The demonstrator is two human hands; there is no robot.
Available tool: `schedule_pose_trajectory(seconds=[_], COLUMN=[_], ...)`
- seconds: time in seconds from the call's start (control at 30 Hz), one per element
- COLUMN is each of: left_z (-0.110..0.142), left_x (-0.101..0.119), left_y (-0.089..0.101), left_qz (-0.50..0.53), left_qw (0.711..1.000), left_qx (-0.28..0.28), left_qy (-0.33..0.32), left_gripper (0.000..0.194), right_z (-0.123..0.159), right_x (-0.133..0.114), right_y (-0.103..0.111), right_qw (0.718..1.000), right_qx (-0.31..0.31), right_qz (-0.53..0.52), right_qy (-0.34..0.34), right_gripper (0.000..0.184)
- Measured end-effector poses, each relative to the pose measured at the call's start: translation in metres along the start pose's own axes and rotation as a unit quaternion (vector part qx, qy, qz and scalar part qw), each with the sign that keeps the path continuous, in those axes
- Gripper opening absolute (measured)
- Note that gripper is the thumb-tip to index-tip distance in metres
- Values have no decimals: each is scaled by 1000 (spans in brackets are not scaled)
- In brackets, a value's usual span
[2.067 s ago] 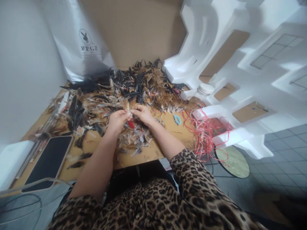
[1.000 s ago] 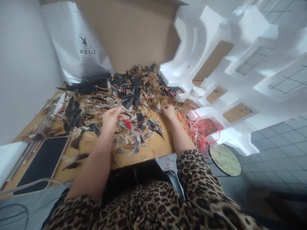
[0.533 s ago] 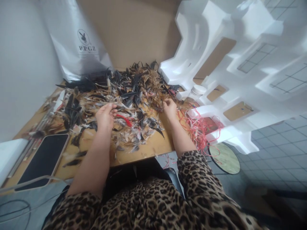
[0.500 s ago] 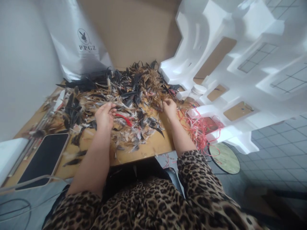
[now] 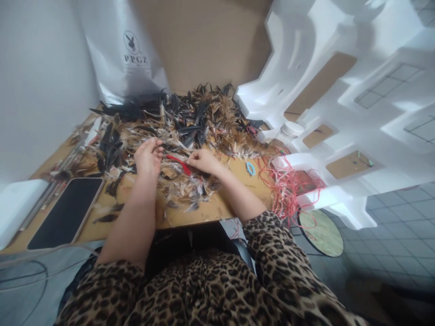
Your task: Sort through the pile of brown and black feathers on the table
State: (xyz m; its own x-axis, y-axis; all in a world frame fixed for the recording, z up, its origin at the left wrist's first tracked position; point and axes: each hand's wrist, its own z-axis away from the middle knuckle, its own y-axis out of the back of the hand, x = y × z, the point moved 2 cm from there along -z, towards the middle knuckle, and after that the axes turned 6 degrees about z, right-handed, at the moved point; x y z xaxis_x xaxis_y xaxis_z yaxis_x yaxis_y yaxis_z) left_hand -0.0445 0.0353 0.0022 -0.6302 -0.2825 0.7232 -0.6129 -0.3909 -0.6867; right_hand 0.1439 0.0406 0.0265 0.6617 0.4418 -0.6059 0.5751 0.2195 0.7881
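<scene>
A wide heap of brown, black and whitish feathers (image 5: pixel 146 127) covers the table. Over its front part, my left hand (image 5: pixel 148 157) is closed with the fingers curled toward the thumb; what lies between them is too small to make out. To its right, my right hand (image 5: pixel 204 162) is closed in a pinch, low over the loose feathers, and its fingertips hide what they grip. Between the two hands lies a slim, curved red thing (image 5: pixel 179 163), its kind unclear, close to my right fingertips.
Tangled pink-red strings (image 5: pixel 288 185) hang at the table's right edge beside a white foam panel (image 5: pixel 340 149). A lidded jar (image 5: pixel 290 131) and a blue ring (image 5: pixel 250 169) are near them. A phone (image 5: pixel 66 213) lies at left; a silver bag (image 5: pixel 125 68) stands behind.
My right hand has moved left from the brown feathers at the right to beside the red thing. The blue ring now shows. My left hand has barely moved; the view has shifted a little.
</scene>
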Motion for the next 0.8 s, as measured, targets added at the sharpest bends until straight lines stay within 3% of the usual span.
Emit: schedule_pose_trajectory(seconds=[0.1,0.2,0.37,0.53,0.7,0.8], left_z=[0,1,1,0,-1,-2], left_x=[0,1,2,4,6,7], left_y=[0,0,0,-1,0,1], left_qz=[-4,1,8,7,-7,-4], left_qw=[1000,1000,1000,1000,1000,1000], left_qx=[-1,-6,-12,-5,-2,-6], left_qy=[3,2,-1,-3,-6,-5], left_gripper=[12,11,11,13,12,12], right_z=[-5,-6,-7,4,31,45], right_x=[-8,-8,3,-1,-19,-23], right_y=[-17,-22,-12,11,20,13], right_qw=[994,987,998,971,965,969], right_qx=[-49,-55,-10,-25,-88,-159], right_qz=[96,142,-38,-227,-249,-180], right_qy=[-31,-54,-58,-68,7,59], right_gripper=[29,20,10,10,15,13])
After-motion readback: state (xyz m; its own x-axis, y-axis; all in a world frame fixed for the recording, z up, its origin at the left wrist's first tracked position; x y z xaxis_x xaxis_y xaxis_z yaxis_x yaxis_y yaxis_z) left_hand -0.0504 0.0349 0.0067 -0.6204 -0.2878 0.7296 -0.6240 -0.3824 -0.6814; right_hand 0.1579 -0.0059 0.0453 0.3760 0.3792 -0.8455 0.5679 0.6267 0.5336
